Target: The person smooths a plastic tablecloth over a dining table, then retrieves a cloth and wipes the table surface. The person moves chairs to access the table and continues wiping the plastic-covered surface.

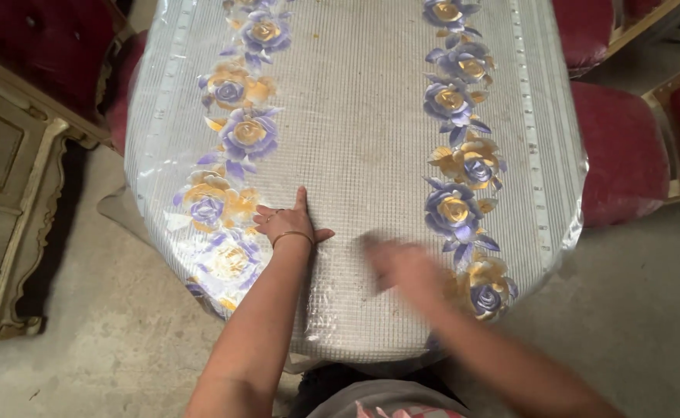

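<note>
- Head view: a rounded desk is seen from above, covered by a clear plastic tablecloth (355, 116) with a fine white grid and two lengthwise bands of purple and gold printed roses.
- The left hand (287, 222) is laid flat on the tablecloth near the desk's near end, palm down, fingers spread and released, nothing being grasped; a thin gold bangle (292, 236) is worn at its wrist.
- The left band of roses (235, 131) is touched at its inner edge by the fingertips of the left hand.
- The right hand (403, 267) is rendered as a blur over the tablecloth, just beside the right band of roses (460, 155); whether it is spread or clenched cannot be told, and no object can be made out in it.
- The plain gridded middle strip of the tablecloth lies between the two hands, which are kept apart.
- Dark red upholstered chairs (618, 147) are set at the desk's right side, and a carved cream cabinet (7, 193) stands at the left on a grey concrete floor (634, 310).
</note>
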